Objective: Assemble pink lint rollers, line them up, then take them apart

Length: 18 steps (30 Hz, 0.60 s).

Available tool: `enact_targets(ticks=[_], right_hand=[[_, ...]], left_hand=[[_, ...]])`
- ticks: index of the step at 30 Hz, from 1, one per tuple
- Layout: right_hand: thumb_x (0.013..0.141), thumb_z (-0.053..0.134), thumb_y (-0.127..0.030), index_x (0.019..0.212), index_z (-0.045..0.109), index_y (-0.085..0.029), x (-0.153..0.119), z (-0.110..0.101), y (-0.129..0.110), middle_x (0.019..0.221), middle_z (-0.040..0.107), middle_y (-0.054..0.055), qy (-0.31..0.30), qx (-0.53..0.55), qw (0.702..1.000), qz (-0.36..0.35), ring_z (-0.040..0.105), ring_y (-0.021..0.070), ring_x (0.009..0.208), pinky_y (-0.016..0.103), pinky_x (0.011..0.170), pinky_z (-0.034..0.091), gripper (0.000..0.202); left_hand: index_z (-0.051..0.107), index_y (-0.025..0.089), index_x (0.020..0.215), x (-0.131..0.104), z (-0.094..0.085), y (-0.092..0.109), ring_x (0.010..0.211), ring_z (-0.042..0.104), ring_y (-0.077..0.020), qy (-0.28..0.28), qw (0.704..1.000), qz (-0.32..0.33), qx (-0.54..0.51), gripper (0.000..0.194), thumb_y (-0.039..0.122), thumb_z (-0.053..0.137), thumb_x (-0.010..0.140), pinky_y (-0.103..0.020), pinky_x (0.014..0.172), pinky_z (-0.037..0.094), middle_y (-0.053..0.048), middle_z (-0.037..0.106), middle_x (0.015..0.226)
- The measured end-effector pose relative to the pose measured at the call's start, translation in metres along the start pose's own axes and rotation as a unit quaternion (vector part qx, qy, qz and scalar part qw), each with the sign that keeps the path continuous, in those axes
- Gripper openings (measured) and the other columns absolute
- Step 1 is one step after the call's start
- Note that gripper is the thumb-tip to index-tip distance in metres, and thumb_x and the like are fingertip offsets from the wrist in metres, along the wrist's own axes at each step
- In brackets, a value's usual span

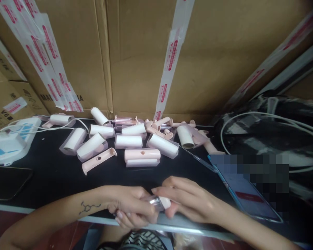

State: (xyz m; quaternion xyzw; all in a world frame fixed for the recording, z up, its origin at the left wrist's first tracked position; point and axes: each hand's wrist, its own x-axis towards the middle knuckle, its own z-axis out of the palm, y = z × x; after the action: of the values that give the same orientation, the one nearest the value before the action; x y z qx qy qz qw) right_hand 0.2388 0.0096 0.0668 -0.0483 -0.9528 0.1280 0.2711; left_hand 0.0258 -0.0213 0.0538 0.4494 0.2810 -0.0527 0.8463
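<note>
Left hand (137, 206) and right hand (194, 199) pinch a clear tube (157, 203), long axis crosswise, pale end (165, 202) pointing right.

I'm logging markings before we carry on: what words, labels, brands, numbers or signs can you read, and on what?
"MA" and "IA": large carton, the letters between covered by tape.
"V6", beside a filled square: left-hand carton.
"3", beside an outlined square: same carton.
Too small or blurred: the tape's red labels, the left-hand carton's other markings, the lit phone screen.
</note>
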Motion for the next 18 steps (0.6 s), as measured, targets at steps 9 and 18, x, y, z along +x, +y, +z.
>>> enact_targets(ticks=[9,18], right_hand=[[0.094,0.043,-0.018,0.122,0.050,-0.013,0.000,-0.002,-0.020,0.071,0.056,0.003,-0.009,-0.125,0.992,0.022,0.053,0.0123,0.063,0.023,0.058,0.045,0.029],[0.092,0.049,-0.030,0.128,0.052,-0.023,0.030,-0.039,-0.021,0.089,0.061,0.004,-0.077,0.086,0.979,0.169,0.061,0.0121,0.082,0.021,0.075,0.050,0.037]], left_hand=[[0.044,0.022,0.074,0.001,0.013,-0.005,0.022,0.018,-0.0072,0.059,0.997,0.042,-0.041,0.006,0.022,0.049,0.071,-0.016,0.022,0.020,0.013,0.029,0.030],[0.048,0.017,0.070,-0.017,0.008,0.004,0.043,0.039,-0.0061,0.255,0.909,0.204,0.259,0.020,0.034,0.057,0.076,-0.019,0.043,0.031,0.007,0.043,0.053]])
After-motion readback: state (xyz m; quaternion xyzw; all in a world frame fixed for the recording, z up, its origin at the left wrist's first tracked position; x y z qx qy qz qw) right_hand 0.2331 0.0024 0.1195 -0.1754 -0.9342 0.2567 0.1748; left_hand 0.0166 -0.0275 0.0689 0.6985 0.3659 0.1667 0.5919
